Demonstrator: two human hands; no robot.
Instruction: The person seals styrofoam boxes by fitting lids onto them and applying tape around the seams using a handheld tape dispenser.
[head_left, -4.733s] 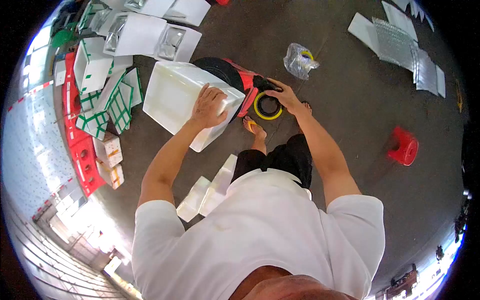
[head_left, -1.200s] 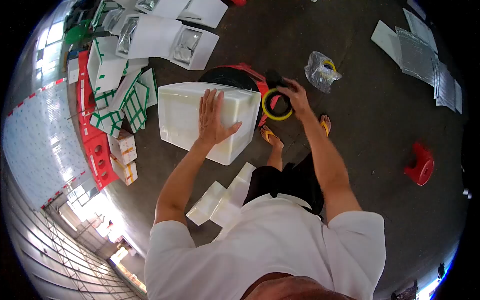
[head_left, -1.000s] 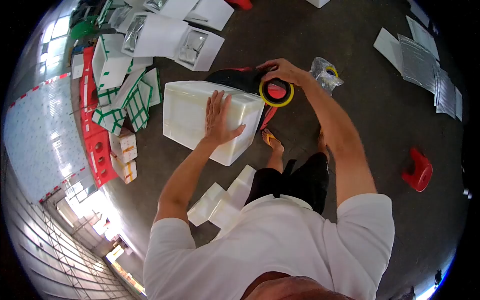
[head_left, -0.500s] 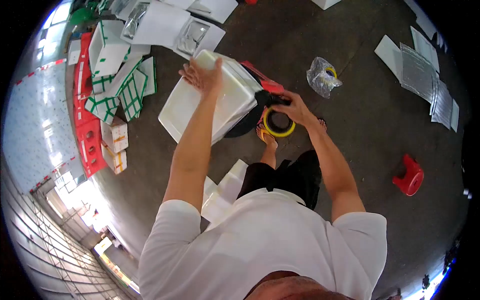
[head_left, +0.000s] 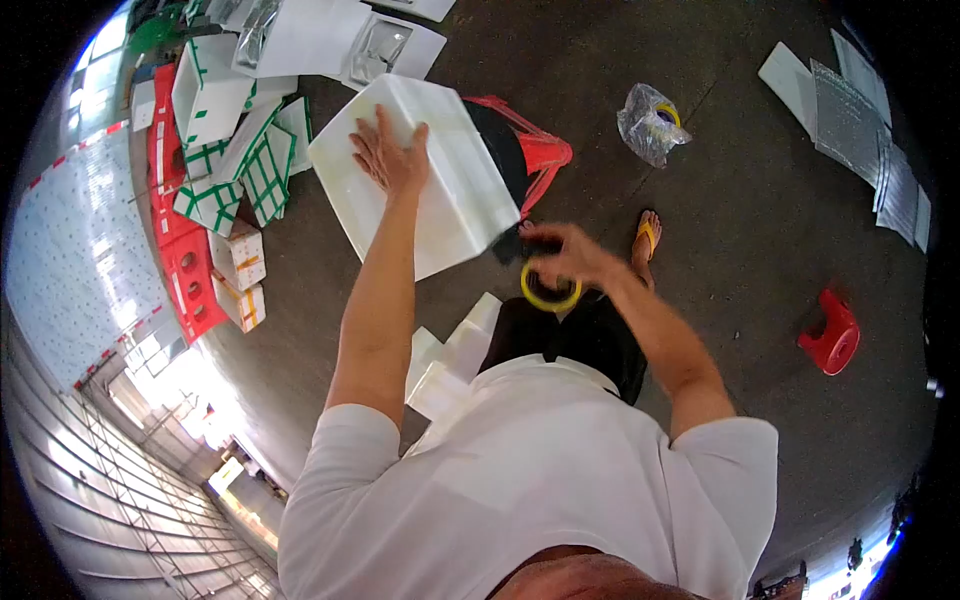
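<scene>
A white foam box is tilted on a round black support, one smooth face turned up towards me. My left hand lies flat on that face with its fingers spread. Close to the box's lower right corner, my right hand is curled around a roll of tape with a yellow ring. The hand is slightly blurred, and its fingers hide part of the roll. Dark material shows between the roll and the box corner.
A red plastic bag hangs beside the black support. Green-taped foam boxes are piled at left along a red barrier. Right of me are a wrapped tape roll, a red stool and silvery sheets.
The foam box has been turned, so a flat outer face shows where its rimmed side did. My right hand has drawn the tape roll towards my body. My foot has shifted right.
</scene>
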